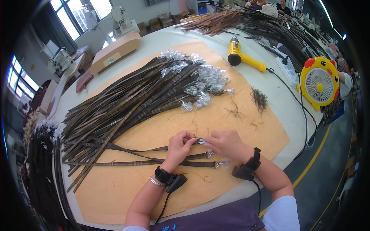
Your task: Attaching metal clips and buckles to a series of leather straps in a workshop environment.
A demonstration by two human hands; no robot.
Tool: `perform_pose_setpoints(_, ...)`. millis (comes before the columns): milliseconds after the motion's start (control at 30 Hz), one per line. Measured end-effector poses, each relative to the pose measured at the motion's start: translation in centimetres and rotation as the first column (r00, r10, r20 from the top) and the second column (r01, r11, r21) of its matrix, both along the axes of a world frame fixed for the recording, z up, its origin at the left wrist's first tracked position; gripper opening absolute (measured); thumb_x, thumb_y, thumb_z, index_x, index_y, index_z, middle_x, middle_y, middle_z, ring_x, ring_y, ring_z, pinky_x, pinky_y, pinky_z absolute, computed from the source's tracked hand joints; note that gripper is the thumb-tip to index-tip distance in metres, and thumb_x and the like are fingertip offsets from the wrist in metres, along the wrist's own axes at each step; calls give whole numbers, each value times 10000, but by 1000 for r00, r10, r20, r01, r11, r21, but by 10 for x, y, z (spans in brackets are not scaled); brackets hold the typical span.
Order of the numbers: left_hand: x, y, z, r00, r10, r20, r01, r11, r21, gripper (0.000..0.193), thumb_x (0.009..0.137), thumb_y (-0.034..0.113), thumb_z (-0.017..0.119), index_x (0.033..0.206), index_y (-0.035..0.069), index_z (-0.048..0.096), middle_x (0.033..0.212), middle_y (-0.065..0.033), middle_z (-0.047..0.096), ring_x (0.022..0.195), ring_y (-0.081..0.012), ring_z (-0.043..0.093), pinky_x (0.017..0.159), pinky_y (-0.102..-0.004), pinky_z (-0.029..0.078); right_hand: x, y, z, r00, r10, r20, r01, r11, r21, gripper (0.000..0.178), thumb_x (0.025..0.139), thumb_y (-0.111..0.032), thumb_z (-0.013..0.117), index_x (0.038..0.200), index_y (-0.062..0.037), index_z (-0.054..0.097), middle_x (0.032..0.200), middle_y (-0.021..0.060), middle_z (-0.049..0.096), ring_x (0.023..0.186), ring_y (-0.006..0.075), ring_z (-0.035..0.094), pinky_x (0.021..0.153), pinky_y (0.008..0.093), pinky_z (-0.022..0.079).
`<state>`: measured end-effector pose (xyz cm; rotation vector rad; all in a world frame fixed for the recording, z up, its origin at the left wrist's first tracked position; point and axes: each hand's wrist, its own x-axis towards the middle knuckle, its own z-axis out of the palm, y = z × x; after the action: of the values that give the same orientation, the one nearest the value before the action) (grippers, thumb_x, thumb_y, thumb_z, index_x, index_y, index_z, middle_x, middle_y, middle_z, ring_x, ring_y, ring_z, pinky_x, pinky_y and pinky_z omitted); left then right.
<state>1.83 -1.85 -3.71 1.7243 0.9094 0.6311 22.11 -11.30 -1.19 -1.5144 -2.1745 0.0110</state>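
My left hand [179, 149] pinches a narrow dark strap near its end, over the front part of the tan paper. Close against it, my right hand [226, 144] is closed, with a small whitish piece at its fingertips; its kind is too small to tell. Below my hands lie two more straps [142, 163], with metal ring ends and clear plastic by the right wrist. Beyond them is a large heap of dark plaid straps [127, 92], their metal ends wrapped in clear plastic [208, 79]. Loose dark threads [259, 100] lie on the paper to the right.
A yellow heat gun [241, 56] lies at the far right of the table [169, 37], its cord trailing past a yellow animal-shaped fan [319, 81]. A long cardboard box [115, 53] stands at the far left. More straps hang at the left edge. People sit at the back right.
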Motion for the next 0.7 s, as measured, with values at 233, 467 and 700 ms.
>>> perform_pose_setpoints(233, 1, 1, -7, 999, 9, 50, -10, 999, 31, 63, 912, 44, 691, 917, 2, 644, 693, 4, 624, 601, -50, 550, 554, -218, 430, -4, 4, -6, 998, -2, 59, 0, 999, 47, 153, 893, -291, 702, 880, -150, 642, 714, 16, 557, 584, 218, 608, 489, 352, 471)
perform_pose_setpoints(467, 1, 0, -3, 999, -12, 34, 11, 1000, 9, 60, 926, 39, 677, 925, -1, 633, 715, 32, 611, 620, -24, 538, 556, -191, 413, -4, 5, -6, 999, 22, 42, -23, 999, 30, 150, 896, -283, 697, 881, -145, 641, 712, 22, 556, 590, 222, 615, 493, 354, 475)
perform_pose_setpoints(700, 0, 1, -7, 993, 32, 114, -24, 997, -72, 64, 924, 43, 669, 906, 3, 623, 676, -2, 623, 596, -52, 555, 540, -220, 427, -5, 3, -8, 998, 12, -54, -10, 999, 32, 161, 908, -271, 689, 891, -114, 657, 712, 40, 563, 603, 232, 631, 517, 364, 494)
